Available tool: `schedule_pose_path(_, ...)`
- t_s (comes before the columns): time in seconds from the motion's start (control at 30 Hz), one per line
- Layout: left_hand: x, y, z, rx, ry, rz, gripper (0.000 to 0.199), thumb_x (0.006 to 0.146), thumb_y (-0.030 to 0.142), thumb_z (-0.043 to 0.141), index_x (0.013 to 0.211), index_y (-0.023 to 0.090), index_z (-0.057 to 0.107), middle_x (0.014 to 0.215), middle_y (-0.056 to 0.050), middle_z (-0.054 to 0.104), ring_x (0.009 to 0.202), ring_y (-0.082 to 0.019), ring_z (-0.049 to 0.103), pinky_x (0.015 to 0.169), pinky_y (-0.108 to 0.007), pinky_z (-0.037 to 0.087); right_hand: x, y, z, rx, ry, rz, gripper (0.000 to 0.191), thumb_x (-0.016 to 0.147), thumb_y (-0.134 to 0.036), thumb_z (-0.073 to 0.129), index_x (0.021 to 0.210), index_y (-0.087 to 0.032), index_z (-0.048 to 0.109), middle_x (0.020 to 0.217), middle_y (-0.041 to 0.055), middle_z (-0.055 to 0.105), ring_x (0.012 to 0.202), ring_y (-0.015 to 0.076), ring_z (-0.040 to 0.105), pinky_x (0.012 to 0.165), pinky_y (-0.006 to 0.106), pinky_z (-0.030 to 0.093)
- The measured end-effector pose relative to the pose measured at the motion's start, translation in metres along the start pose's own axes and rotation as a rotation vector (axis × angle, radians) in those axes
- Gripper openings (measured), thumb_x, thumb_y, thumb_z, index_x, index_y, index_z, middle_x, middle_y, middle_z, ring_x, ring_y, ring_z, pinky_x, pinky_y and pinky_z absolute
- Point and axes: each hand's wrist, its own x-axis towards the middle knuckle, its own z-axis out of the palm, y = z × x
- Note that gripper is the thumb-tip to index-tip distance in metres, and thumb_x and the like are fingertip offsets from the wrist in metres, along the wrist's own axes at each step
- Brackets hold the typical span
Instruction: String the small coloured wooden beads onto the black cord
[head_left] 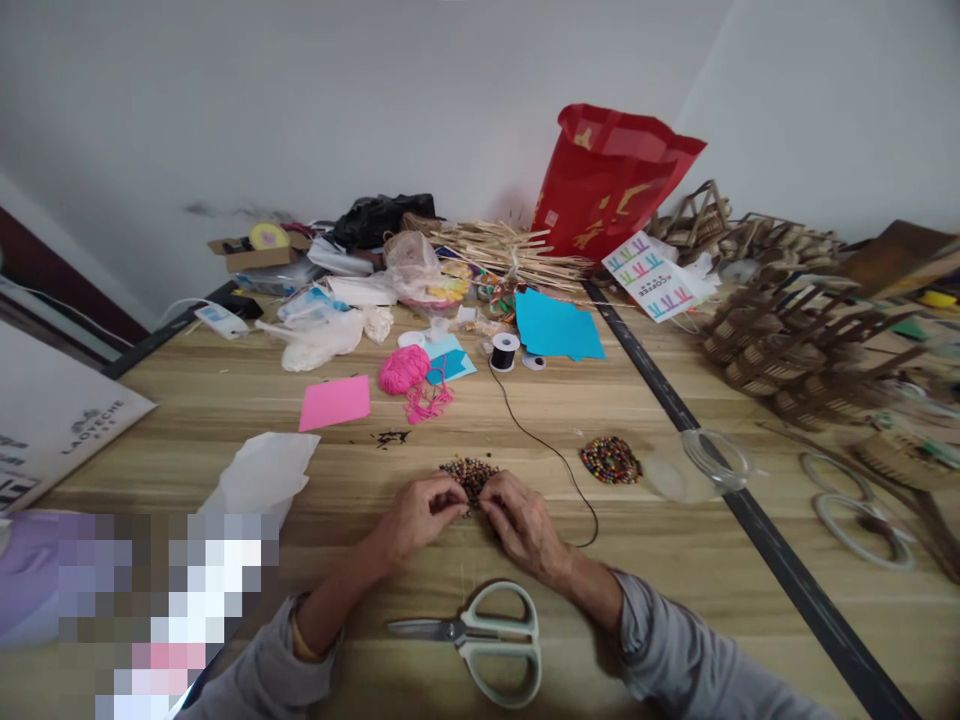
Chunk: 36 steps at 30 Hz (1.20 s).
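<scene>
Bead pile [472, 470] is heaped on the counter [345, 500], flanked by left hand [420, 512] and right hand [526, 522]. Fingers are curled at its near edge; whether anything's gripped can't be told. Scissors [459, 630] are laid nearer.

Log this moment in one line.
left hand: at bead pile | right hand: at bead pile | scissors: untouched | spool: upright
</scene>
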Motion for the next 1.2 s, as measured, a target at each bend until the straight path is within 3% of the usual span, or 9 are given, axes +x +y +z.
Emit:
schedule_pose_path(0.2,-0.009,-0.009,-0.001,0.225,-0.049,0.128,0.01,0.075,0.008,0.06,0.074,0.016,0.066,0.072,-0.002,0.06,0.066,-0.013,0.054,0.061,-0.022,0.041,-0.003,0.003,0.003,0.004,0.026,0.006,0.009,0.09,-0.017,0.045,0.088,-0.019,0.053,0.078,0.0054,0.058,0.073,0.0167,0.054,0.065,0.028,0.045)
schedule_pose_path(0.37,-0.011,-0.015,0.004,0.335,-0.02,0.255,0.008,0.079,0.012,0.059,0.078,0.016,0.066,0.08,-0.004,0.063,0.076,-0.016,0.058,0.07,-0.026,0.045,-0.004,0.004,0.005,0.015,0.034,0.026,0.006,0.089,-0.018,0.049,0.087,-0.019,0.054,0.078,0.0049,0.059,0.072,0.0162,0.055,0.065,0.027,0.045)
schedule_pose_path(0.7,-0.009,-0.019,0.01,0.419,-0.014,0.321,0.012,0.084,0.016,0.054,0.082,0.016,0.066,0.08,-0.004,0.064,0.075,-0.016,0.059,0.07,-0.027,0.046,0.0,0.004,0.001,0.092,0.073,0.069,0.01,0.09,-0.019,0.047,0.084,-0.019,0.055,0.077,0.0046,0.058,0.073,0.0161,0.054,0.067,0.028,0.045)
schedule_pose_path(0.87,-0.008,-0.017,0.009,0.409,-0.036,0.277,0.014,0.084,0.016,0.053,0.081,0.017,0.067,0.08,-0.005,0.065,0.075,-0.016,0.059,0.069,-0.026,0.045,0.003,0.004,-0.001,0.186,0.087,0.153,0.012,0.089,-0.022,0.048,0.08,-0.018,0.055,0.073,0.0032,0.055,0.069,0.0151,0.052,0.063,0.027,0.043)
schedule_pose_path(1.0,-0.009,-0.016,0.01,0.278,-0.01,0.218,0.013,0.081,0.013,0.055,0.08,0.016,0.067,0.078,-0.005,0.065,0.073,-0.016,0.059,0.068,-0.025,0.045,0.002,0.005,-0.001,0.247,0.081,0.275,0.015,0.089,-0.026,0.05,0.079,-0.017,0.056,0.071,0.002,0.055,0.062,0.0126,0.05,0.055,0.023,0.041)
schedule_pose_path(1.2,-0.007,-0.015,0.011,0.021,0.029,-0.03,0.009,0.073,0.014,0.059,0.074,0.013,0.068,0.063,-0.001,0.062,0.055,-0.011,0.052,0.052,-0.021,0.039,0.0,0.005,0.001,0.267,0.075,0.3,0.015,0.088,-0.027,0.051,0.078,-0.017,0.055,0.07,0.0013,0.053,0.061,0.0116,0.048,0.053,0.022,0.039)
